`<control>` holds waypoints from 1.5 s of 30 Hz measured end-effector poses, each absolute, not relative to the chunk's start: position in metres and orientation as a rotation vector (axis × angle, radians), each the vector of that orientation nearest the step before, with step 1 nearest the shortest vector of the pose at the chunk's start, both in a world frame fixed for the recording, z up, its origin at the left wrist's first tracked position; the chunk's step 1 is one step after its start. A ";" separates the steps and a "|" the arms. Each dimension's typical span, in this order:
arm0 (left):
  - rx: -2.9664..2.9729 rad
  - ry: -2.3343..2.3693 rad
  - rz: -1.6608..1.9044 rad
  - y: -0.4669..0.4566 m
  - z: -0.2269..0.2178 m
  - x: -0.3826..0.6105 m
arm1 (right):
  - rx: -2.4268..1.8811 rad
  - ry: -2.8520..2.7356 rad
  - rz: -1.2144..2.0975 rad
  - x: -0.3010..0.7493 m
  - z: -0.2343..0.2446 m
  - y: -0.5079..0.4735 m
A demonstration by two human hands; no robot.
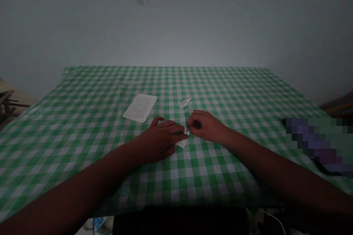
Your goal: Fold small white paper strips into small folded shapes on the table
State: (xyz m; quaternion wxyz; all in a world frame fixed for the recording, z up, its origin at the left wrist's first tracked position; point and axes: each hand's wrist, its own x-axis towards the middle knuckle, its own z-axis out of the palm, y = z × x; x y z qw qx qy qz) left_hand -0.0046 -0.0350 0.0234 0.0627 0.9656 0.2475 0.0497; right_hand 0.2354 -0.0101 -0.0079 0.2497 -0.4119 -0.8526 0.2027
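Observation:
A small piece of folded white paper [182, 144] lies on the table between my hands, partly covered by fingers. My left hand [162, 139] reaches over it from the left, its fingertips holding the paper down against the cloth. Closed in a pinch, my right hand [204, 125] is at the paper's upper right corner; its fingertips hide what part they grip. Just beyond my hands rests another small folded paper piece [185, 102], narrow and pointed.
A printed sheet or stack of pages [140, 108] lies left of centre, past my left hand. The green-and-white checked tablecloth [220, 88] reaches back to a pale wall. A dark-edged device [320, 147], its face pixelated, sits at the right edge. A white cable [275, 217] hangs below.

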 end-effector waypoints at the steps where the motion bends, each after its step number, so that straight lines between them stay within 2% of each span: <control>1: 2.919 0.746 0.153 -0.035 0.023 -0.005 | -1.106 -2.332 0.563 0.237 -0.007 -0.011; 24: 2.815 0.680 0.295 -0.031 0.011 -0.006 | -1.295 -2.380 0.380 0.226 -0.004 -0.024; 39: 2.784 0.696 0.255 -0.028 0.019 -0.009 | -1.120 -2.390 0.480 0.239 -0.006 -0.016; 45: 2.816 0.867 0.226 -0.020 0.024 -0.017 | -0.987 -2.502 0.503 0.245 0.000 -0.023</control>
